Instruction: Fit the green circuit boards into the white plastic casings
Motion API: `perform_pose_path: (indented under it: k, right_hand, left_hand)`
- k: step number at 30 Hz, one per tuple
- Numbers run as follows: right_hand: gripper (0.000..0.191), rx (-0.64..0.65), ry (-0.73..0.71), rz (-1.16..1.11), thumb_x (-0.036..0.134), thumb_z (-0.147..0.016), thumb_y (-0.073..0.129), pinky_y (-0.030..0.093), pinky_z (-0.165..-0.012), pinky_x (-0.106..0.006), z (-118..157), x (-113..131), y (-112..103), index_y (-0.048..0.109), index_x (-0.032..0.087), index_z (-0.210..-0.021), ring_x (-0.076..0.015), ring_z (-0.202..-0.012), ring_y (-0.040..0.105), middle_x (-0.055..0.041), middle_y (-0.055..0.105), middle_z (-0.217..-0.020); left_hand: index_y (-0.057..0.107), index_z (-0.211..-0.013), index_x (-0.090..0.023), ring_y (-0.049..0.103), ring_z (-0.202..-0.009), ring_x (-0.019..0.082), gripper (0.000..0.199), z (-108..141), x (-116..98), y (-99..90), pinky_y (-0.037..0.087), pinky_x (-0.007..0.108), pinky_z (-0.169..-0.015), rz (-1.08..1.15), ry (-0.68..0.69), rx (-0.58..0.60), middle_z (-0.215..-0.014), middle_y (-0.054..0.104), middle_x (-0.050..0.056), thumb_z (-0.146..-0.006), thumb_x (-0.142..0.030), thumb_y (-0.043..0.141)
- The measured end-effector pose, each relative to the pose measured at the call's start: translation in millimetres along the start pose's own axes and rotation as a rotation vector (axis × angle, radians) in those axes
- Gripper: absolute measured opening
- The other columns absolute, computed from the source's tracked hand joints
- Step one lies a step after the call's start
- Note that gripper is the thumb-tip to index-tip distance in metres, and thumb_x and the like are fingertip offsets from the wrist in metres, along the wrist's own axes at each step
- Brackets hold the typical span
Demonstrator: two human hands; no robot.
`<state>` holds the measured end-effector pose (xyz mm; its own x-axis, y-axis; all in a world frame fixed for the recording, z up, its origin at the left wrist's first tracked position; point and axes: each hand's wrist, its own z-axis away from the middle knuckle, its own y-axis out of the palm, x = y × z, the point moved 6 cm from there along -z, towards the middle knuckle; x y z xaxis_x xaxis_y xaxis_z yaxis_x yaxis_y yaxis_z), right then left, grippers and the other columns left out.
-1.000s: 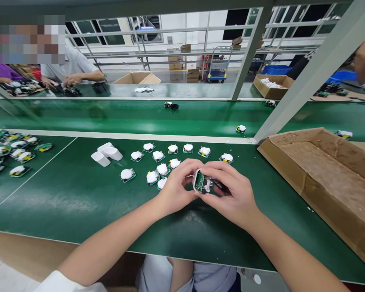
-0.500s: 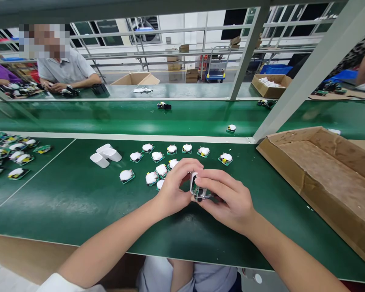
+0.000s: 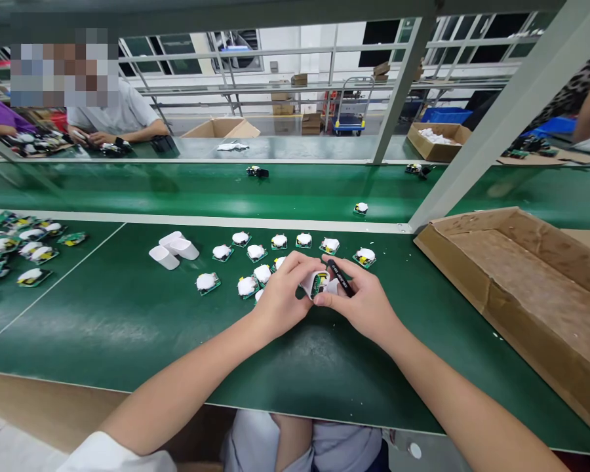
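In the head view, my left hand (image 3: 282, 295) is closed around a white plastic housing (image 3: 307, 283), its open end facing right. A green circuit board (image 3: 317, 284) with a yellow component shows in that opening. My right hand (image 3: 366, 298) grips a slim black pen-like tool (image 3: 341, 278) with white lettering; its lower end is hidden by the fingers. The right thumb is at the housing's edge. Beyond my hands lie several circuit boards with white tops (image 3: 247, 286). Three empty white housings (image 3: 184, 248) lie together to their left.
More circuit boards are piled (image 3: 0, 246) at the far left. A shallow cardboard tray (image 3: 476, 288) stands on the right. A green conveyor belt (image 3: 191, 190) runs behind the table, carrying a few boards. A slanted metal post (image 3: 482, 141) rises at right. Co-workers sit across the belt.
The housing has turned so its opening and the board inside face me more. The black tool now shows in my right hand. Boards on the belt have shifted left.
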<state>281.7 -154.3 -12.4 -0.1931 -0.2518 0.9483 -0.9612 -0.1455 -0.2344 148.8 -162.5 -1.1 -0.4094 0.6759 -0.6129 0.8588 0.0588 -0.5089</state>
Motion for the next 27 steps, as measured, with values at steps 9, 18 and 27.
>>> perform_pose_path:
  k: [9, 18, 27]
  right_hand:
    - [0.044, 0.003, -0.123, 0.108, 0.055, -0.086, 0.057, 0.047, -0.062, -0.030, -1, 10, -6, 0.065, 0.016, -0.106, -0.0193, -0.074, 0.058, -0.0054, 0.062, -0.085]
    - [0.021, -0.102, -0.441, 0.471, 0.022, -0.095, 0.047, 0.045, -0.065, -0.027, 6, 45, -29, 0.067, 0.019, -0.091, -0.0164, -0.073, 0.060, -0.0033, 0.065, -0.082]
    - [0.030, -0.003, -0.474, 1.067, 0.013, -0.090, 0.050, 0.030, -0.048, -0.026, 15, 34, -11, 0.065, 0.019, -0.115, -0.0149, -0.056, 0.054, 0.0003, 0.062, -0.071]
  left_hand:
    - [0.057, -0.099, -0.020, 0.055, -0.086, 0.013, 0.032, -2, 2, 2.7, 0.053, 0.021, -0.064, 0.102, -0.200, 0.047, -0.097, 0.051, 0.003, -0.070, -0.010, 0.067]
    - [0.055, -0.100, -0.020, 0.053, -0.092, 0.015, 0.041, -3, 2, 1.9, 0.048, 0.023, -0.073, 0.002, -0.165, 0.068, -0.101, 0.049, 0.003, -0.064, -0.004, 0.067]
    - [0.058, -0.106, -0.020, 0.053, -0.092, 0.015, 0.048, -2, 0, -0.9, 0.049, 0.026, -0.078, -0.120, -0.155, 0.052, -0.100, 0.046, 0.003, -0.063, 0.002, 0.060]
